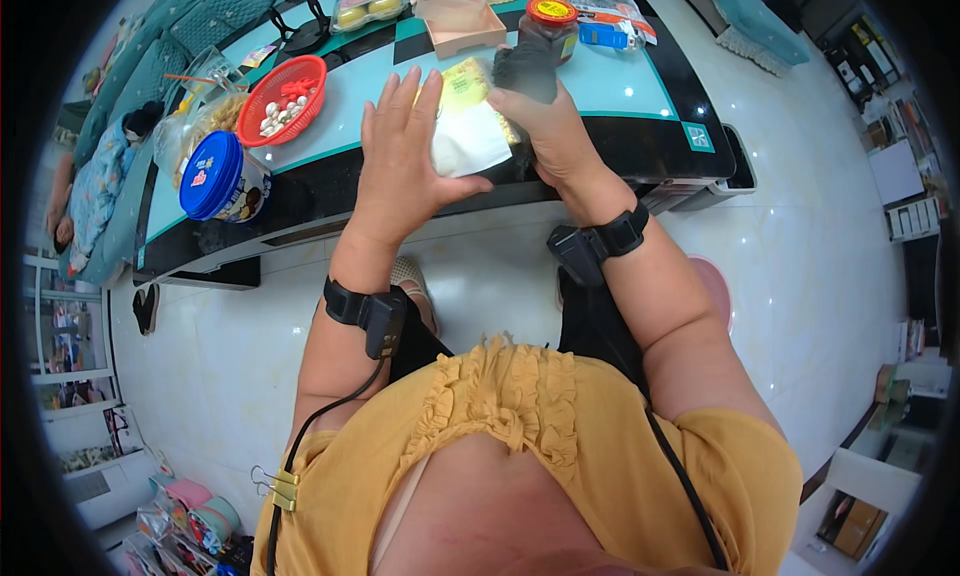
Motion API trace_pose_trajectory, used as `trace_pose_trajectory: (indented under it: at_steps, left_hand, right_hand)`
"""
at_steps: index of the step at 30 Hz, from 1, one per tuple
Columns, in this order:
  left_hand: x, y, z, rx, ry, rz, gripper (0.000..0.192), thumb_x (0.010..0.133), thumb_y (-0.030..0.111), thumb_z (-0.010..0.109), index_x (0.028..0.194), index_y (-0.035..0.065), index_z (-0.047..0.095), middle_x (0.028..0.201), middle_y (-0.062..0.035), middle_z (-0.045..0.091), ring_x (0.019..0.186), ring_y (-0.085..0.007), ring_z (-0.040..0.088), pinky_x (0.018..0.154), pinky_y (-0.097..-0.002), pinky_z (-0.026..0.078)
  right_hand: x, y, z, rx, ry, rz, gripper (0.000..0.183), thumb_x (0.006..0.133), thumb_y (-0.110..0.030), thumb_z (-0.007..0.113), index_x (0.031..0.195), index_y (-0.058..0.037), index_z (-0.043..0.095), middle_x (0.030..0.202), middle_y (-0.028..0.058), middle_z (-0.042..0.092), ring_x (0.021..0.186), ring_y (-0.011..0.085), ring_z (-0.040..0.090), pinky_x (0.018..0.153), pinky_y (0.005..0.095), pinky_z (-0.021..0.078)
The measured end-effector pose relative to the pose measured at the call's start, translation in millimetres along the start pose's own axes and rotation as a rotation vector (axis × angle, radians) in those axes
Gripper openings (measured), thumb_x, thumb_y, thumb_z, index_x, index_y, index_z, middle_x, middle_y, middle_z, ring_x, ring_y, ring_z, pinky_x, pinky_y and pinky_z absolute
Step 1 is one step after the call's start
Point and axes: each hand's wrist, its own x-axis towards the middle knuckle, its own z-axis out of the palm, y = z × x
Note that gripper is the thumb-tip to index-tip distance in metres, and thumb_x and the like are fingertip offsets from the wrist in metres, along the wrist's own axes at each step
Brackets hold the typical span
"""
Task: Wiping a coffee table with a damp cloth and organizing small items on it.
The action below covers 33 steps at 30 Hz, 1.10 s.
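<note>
My left hand (pixel 401 148) is spread with its fingers apart at the left side of a yellow printed packet (pixel 465 81). A white sheet, possibly tissue, (pixel 469 141) covers the packet's lower part, and my left thumb lies just below its corner. My right hand (pixel 551 130) holds the packet by its right edge, thumb on top. A dark, blurred object (pixel 525 72) hides most of the right fingers; what it is, I cannot tell. Behind that hand stands a jar with a red lid (pixel 551 11).
On the coffee table (pixel 630 141) are a blue-lidded tub (pixel 212 175), a red basket of white pieces (pixel 315 77), a pink tray (pixel 469 40), a black stand (pixel 306 34) and a blue packet (pixel 604 36). A person (pixel 101 178) lies on the sofa at left.
</note>
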Motion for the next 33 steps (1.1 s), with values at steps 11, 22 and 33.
trace_pose_trajectory:
  at_steps: [11, 22, 33]
  left_hand:
    - [-0.4, 7.0, 6.4, -2.012, -0.063, -0.858, 0.063, 0.103, 0.053, 0.04, 0.149, 0.0098, 0.035, 0.143, -0.013, 0.05, 0.13, -0.029, 0.052, 0.106, -0.0448, 0.046]
    - [-17.5, -10.3, 11.7, -2.026, -0.17, -0.867, 0.047, 0.105, 0.035, 0.048, 0.142, 0.0072, 0.043, 0.133, -0.0101, 0.058, 0.118, -0.0214, 0.061, 0.098, -0.0367, 0.053]
    - [-3.8, 2.0, 2.6, -1.324, -0.215, -0.756, 0.06, 0.102, 0.041, 0.051, 0.145, 0.0006, 0.042, 0.126, -0.0109, 0.061, 0.106, -0.0169, 0.062, 0.092, -0.0314, 0.05]
  right_hand:
    - [-11.5, -2.9, 14.2, -0.607, -0.28, -0.694, 0.057, 0.086, -0.033, 0.07, 0.133, -0.0049, 0.051, 0.135, 0.0153, 0.048, 0.131, 0.0316, 0.044, 0.111, 0.0425, 0.0355]
    - [-14.4, -2.6, 21.5, -0.993, -0.306, -0.899, 0.061, 0.075, -0.033, 0.081, 0.13, -0.0175, 0.061, 0.136, 0.0135, 0.049, 0.127, 0.0386, 0.045, 0.109, 0.0479, 0.0359]
    - [4.3, 22.0, -25.5, -0.452, 0.066, -0.408, 0.043, 0.105, -0.033, 0.042, 0.127, 0.0016, 0.052, 0.119, 0.013, 0.058, 0.105, 0.0233, 0.056, 0.095, 0.034, 0.0436]
